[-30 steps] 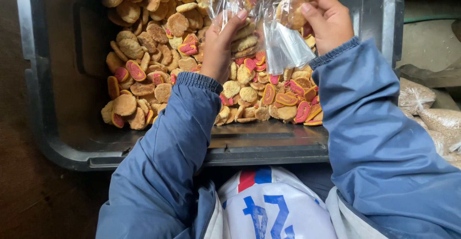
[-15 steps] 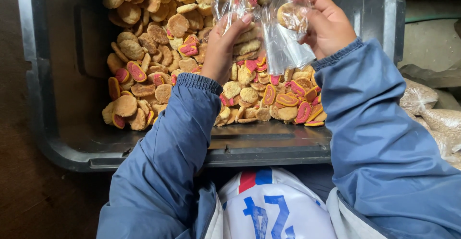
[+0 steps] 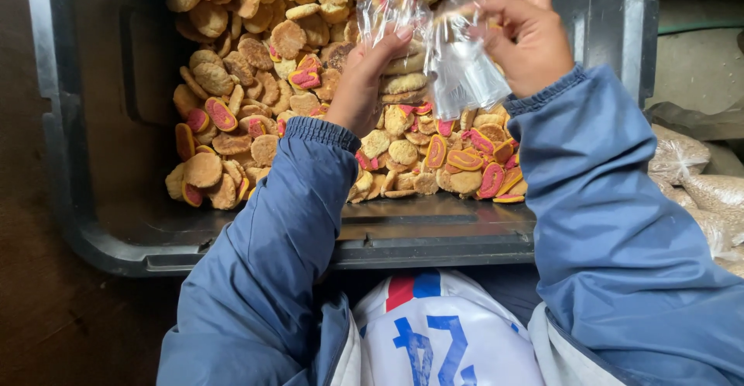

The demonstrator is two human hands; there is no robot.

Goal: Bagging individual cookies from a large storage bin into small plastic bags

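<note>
Held up over the far half of a dark plastic crate (image 3: 85, 200): one clear plastic bag (image 3: 457, 68), crinkled, stretched between two hands. Left hand (image 3: 364, 84) pinched shut on the bag's left edge, fingertips (image 3: 403, 36) pressed to the film. Right hand (image 3: 531, 41) closed on the bag's right edge, thumb and fingers curled around the top; whether anything besides the bag sits in that grip, impossible to tell. Both sleeves blue, reaching in over the crate's near rim.

Below and behind the bag, inside the crate: a loose heap of round tan biscuits (image 3: 232, 60), far too many to count, piled against the far wall and thinning toward the near side. Mixed through the heap, biscuits with pink filling (image 3: 221, 115), a couple of dozen showing at least, exact count unclear. Bare dark crate floor along the left wall and along the near edge. Part of the heap hidden behind the left wrist and the bag.

Right of the crate, outside it: filled clear sacks (image 3: 697, 192) of pale grain-like stuff, three or four in sight, cut off by the frame edge. Left of the crate: brown floor (image 3: 39, 324). Just below the crate's near rim, between the sleeves: one white garment with blue and red marks (image 3: 442, 332)
</note>
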